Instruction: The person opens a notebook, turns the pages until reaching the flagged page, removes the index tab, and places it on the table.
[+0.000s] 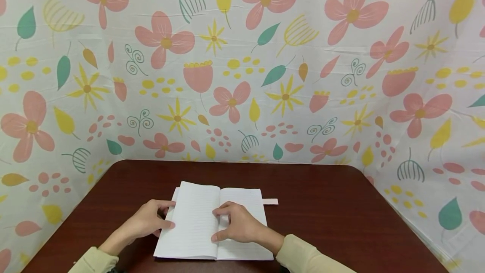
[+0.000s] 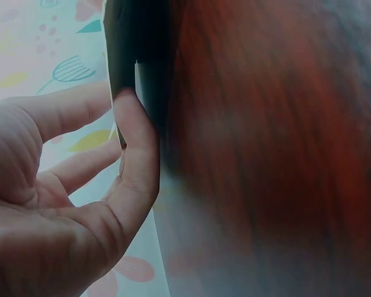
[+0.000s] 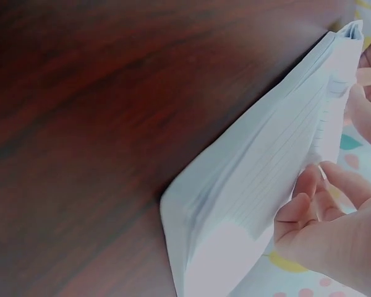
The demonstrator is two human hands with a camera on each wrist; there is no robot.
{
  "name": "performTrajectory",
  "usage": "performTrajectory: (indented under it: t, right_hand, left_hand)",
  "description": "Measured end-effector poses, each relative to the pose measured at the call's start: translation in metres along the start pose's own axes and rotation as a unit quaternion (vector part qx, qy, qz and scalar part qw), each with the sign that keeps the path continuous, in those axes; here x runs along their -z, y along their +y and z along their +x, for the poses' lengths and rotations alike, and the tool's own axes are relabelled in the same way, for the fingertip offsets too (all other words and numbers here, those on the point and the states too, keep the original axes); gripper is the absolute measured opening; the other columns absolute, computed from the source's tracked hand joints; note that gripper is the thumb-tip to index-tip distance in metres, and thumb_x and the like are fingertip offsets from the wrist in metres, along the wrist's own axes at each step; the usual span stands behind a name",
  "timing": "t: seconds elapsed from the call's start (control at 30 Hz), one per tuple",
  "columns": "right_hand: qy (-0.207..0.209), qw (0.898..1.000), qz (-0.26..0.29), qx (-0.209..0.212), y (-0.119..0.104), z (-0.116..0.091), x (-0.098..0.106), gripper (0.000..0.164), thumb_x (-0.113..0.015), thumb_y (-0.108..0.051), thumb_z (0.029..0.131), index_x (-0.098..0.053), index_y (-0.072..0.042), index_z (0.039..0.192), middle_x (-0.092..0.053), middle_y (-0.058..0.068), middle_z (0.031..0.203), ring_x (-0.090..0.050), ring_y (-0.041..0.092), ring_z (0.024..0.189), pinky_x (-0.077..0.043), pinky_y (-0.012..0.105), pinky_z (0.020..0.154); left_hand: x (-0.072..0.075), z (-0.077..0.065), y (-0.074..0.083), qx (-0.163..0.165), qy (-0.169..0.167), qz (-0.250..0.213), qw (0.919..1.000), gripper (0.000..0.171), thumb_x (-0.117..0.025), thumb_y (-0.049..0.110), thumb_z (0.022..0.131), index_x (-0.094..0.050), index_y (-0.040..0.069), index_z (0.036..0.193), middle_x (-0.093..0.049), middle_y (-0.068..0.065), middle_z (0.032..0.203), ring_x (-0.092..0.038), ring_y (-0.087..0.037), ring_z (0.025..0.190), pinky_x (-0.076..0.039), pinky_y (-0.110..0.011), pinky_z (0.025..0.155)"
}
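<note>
An open notebook (image 1: 193,222) with lined white pages lies on the table in the head view. My left hand (image 1: 147,220) grips its left edge, thumb on the page side; the left wrist view shows a finger of that hand (image 2: 80,192) bent behind the dark underside. Over the right page, my right hand (image 1: 240,224) touches the paper by the centre fold with its thumb and fingertips spread apart. Seen from the right wrist, this hand (image 3: 328,216) has its fingers loosely bent at the notebook (image 3: 260,179), beyond which part of the left hand appears.
A narrow pale strip (image 1: 270,201) sticks out past the notebook's right edge. The dark reddish-brown table (image 1: 322,205) has rounded far corners. Behind and on both sides hangs a white cloth (image 1: 242,75) printed with flowers and leaves.
</note>
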State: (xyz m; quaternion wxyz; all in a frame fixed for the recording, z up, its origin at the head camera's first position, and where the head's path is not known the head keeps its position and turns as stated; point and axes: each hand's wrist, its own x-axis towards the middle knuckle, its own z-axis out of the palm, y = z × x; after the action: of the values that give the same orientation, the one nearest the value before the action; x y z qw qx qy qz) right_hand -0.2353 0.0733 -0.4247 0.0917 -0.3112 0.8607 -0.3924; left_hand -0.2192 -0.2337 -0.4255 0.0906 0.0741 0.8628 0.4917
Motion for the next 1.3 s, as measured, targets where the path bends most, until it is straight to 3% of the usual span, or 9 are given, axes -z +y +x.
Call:
performTrajectory:
  t: [0.23,0.4,0.53,0.77,0.97,1.3]
  right_hand:
    - [-0.004,1.0,-0.014,0.018,0.001,-0.006,0.008,0.063,-0.097,-0.021,0.078,-0.072,0.0,0.132,-0.069,0.006,0.129,-0.053,0.01,0.082,-0.048,0.022,0.075]
    - [-0.008,1.0,-0.026,0.014,0.008,-0.018,0.019,0.063,-0.096,-0.022,0.078,-0.072,-0.001,0.133,-0.069,0.007,0.128,-0.051,0.009,0.076,-0.047,0.023,0.073]
    - [-0.006,0.999,-0.034,0.012,0.017,-0.03,0.03,0.063,-0.096,-0.022,0.078,-0.072,-0.001,0.132,-0.068,0.007,0.123,-0.053,0.013,0.082,-0.047,0.024,0.073]
    - [-0.008,0.998,-0.069,0.0,0.033,-0.055,0.05,0.068,-0.097,-0.029,0.078,-0.071,-0.001,0.134,-0.063,0.002,0.113,-0.06,0.018,0.101,-0.052,0.031,0.086]
    - [-0.014,0.996,-0.082,-0.018,0.042,-0.074,0.064,0.074,-0.096,-0.032,0.079,-0.067,-0.002,0.14,-0.055,0.004,0.111,-0.052,0.02,0.096,-0.047,0.03,0.079]
    - [-0.016,0.996,-0.085,-0.034,0.055,-0.095,0.074,0.082,-0.098,-0.033,0.075,-0.065,-0.004,0.143,-0.051,0.006,0.112,-0.049,0.024,0.099,-0.047,0.031,0.079]
  left_hand:
    - [-0.001,0.0,0.0,0.001,0.004,-0.006,1.0,0.068,-0.086,-0.005,0.082,-0.055,-0.014,0.142,-0.058,-0.014,0.096,-0.069,-0.026,0.071,-0.062,-0.043,0.057]
    - [-0.002,0.001,0.0,0.002,0.008,-0.005,1.0,0.075,-0.086,-0.006,0.081,-0.051,-0.011,0.148,-0.056,-0.014,0.096,-0.066,-0.026,0.068,-0.061,-0.043,0.057]
    - [-0.001,0.001,-0.001,-0.004,0.002,-0.011,0.9999,0.079,-0.085,-0.007,0.082,-0.048,-0.009,0.151,-0.054,-0.015,0.096,-0.064,-0.026,0.065,-0.061,-0.044,0.057]
    - [-0.001,-0.001,-0.001,-0.003,-0.004,-0.008,1.0,0.066,-0.084,-0.006,0.084,-0.057,-0.01,0.144,-0.057,-0.014,0.094,-0.067,-0.027,0.069,-0.062,-0.043,0.057]
    - [0.0,0.0,-0.003,-0.002,-0.004,-0.005,1.0,0.063,-0.084,-0.006,0.085,-0.059,-0.009,0.143,-0.057,-0.013,0.094,-0.067,-0.027,0.071,-0.062,-0.043,0.058]
    - [0.0,0.001,-0.002,-0.001,-0.006,0.002,1.0,0.062,-0.084,-0.006,0.084,-0.06,-0.009,0.142,-0.056,-0.013,0.093,-0.067,-0.026,0.071,-0.062,-0.043,0.057]
